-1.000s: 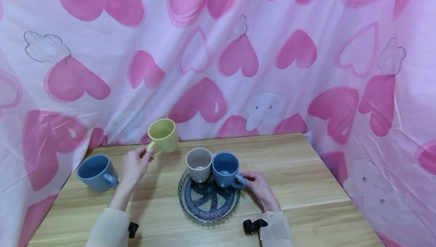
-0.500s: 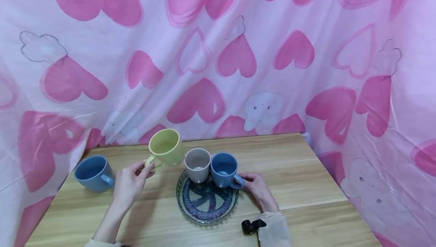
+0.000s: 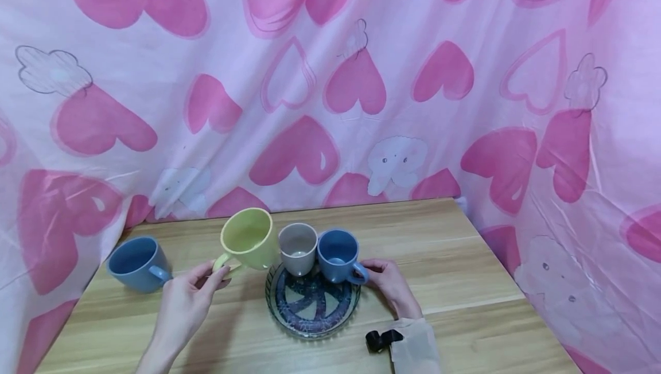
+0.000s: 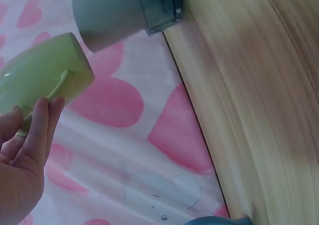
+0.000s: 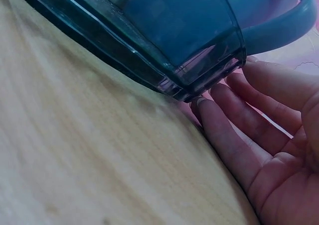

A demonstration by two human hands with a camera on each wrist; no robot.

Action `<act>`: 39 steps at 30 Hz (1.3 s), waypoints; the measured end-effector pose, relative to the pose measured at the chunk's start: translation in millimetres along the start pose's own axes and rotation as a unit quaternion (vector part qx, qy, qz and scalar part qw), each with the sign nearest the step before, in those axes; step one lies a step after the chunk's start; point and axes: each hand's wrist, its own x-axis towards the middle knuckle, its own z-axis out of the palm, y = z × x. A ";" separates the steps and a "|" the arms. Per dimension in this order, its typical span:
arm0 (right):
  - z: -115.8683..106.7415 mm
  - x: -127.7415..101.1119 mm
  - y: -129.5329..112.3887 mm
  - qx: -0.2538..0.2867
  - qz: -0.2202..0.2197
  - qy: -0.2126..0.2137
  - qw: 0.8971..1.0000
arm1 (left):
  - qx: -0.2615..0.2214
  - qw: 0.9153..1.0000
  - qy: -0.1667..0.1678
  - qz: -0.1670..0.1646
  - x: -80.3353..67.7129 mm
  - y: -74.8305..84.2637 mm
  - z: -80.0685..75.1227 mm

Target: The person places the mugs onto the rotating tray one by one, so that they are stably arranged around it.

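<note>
My left hand (image 3: 181,308) pinches the handle of a yellow-green mug (image 3: 251,238), holding it tilted above the table, just left of a grey cup (image 3: 298,250). In the left wrist view the thumb and fingers close on that mug's (image 4: 45,73) handle. The grey cup and a small blue mug (image 3: 337,256) stand side by side on the back part of a round, patterned glass dish (image 3: 313,328). My right hand (image 3: 392,287) is at the dish's right edge, below the blue mug's handle. The right wrist view shows its thumb at the glass rim (image 5: 234,60) and its fingertips at the bottom edge.
A larger blue mug (image 3: 138,264) stands at the table's left side, handle toward my left hand. The wooden table (image 3: 465,282) ends at a pink heart-print cloth (image 3: 289,76) behind and at the sides. A black clip-like device (image 3: 383,341) sits at my right wrist.
My left hand has brought the yellow-green mug down and nearer to me, with a slight shift right overall. The right hand, dish and its cups stay in place; the view shifts a little.
</note>
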 end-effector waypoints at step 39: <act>2.1 1.1 3.8 0.019 -0.028 -0.012 0.999 | 0.002 0.985 -0.140 0.102 -64.1 27.2 76.9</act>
